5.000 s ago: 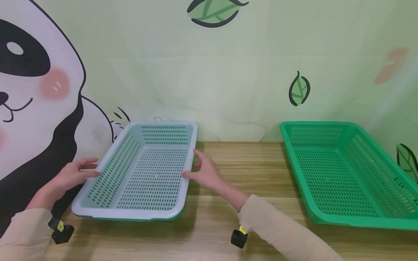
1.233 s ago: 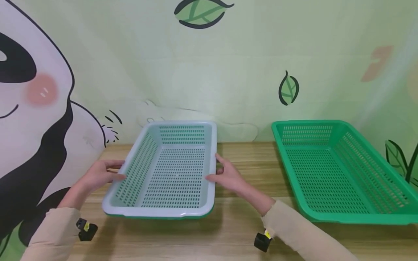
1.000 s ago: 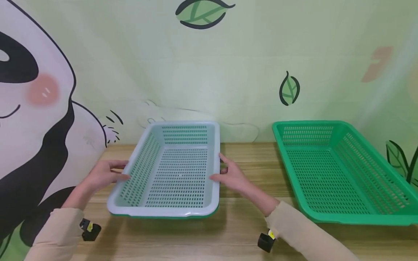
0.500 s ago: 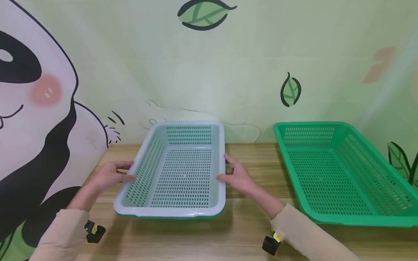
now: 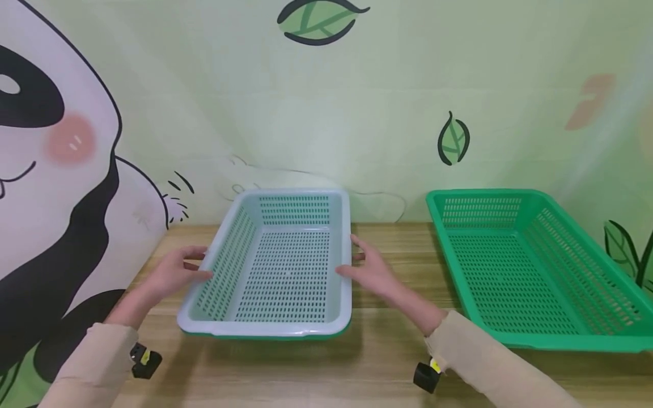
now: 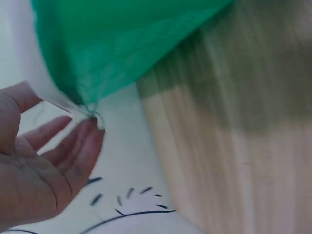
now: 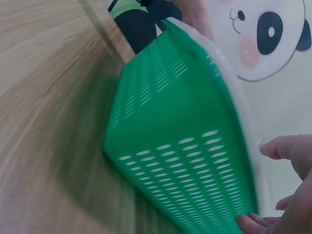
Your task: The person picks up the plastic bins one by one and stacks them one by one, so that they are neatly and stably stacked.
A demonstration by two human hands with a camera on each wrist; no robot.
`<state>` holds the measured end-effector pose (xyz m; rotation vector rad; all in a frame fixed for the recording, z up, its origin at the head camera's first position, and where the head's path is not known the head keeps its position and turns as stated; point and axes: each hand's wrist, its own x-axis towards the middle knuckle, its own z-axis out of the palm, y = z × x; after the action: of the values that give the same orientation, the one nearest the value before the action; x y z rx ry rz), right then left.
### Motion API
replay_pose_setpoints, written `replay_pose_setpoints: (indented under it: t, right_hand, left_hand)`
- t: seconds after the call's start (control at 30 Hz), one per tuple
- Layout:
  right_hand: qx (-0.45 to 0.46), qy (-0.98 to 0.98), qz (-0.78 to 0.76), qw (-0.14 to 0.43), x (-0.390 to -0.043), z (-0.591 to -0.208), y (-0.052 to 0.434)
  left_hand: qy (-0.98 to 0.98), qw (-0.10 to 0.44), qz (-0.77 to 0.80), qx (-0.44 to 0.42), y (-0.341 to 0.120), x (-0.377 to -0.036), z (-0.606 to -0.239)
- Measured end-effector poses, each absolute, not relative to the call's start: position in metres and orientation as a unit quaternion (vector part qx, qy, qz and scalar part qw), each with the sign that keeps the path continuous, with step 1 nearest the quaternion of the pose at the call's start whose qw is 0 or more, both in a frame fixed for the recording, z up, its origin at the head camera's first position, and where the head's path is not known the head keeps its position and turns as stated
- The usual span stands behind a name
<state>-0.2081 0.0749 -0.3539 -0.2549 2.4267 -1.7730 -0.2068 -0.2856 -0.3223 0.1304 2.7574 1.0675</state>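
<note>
A white perforated basket sits nested in a green basket, whose outer wall shows in both wrist views. At the white basket's left long side, my left hand holds the rim, thumb inside and fingertips under the edge. In the left wrist view those fingers reach the rim's underside. My right hand lies loosely spread at the right long side, thumb tip over the rim and index finger outside it. In the right wrist view its thumb is right at the rim's edge.
Another green basket of similar shape stands to the right on the wooden table. Behind hangs a pale green cloth printed with a panda and leaves. A black wrist camera sits at each sleeve.
Over the last seconds the nested baskets have moved right with both hands, nearer the other green basket, stopping about half a second ago. Since then my right hand has loosened and shifted slightly forward.
</note>
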Motion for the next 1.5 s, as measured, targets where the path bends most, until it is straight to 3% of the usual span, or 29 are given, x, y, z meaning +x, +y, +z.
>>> replay_pose_setpoints:
  t: [0.23, 0.4, 0.73, 1.07, 1.5]
  right_hand:
    - [-0.115, 0.843, -0.524, 0.045, -0.205, -0.321, 0.088]
    - [-0.127, 0.852, -0.506, 0.041, -0.207, -0.308, 0.109]
    - [-0.097, 0.874, -0.475, 0.022, -0.211, -0.287, 0.161]
    - [-0.06, 0.903, -0.426, 0.0, -0.219, -0.282, 0.218]
    - [-0.015, 0.912, -0.41, -0.017, -0.223, -0.294, 0.312]
  left_hand:
    - [0.95, 0.039, 0.305, 0.048, -0.255, -0.213, -0.293]
    - [0.952, 0.03, 0.297, 0.071, -0.223, -0.212, -0.274]
    - [0.935, 0.006, 0.337, 0.109, -0.153, -0.214, -0.266]
    - [0.912, 0.032, 0.387, 0.133, -0.074, -0.206, -0.255]
    - [0.858, 0.075, 0.476, 0.178, 0.006, -0.203, -0.274]
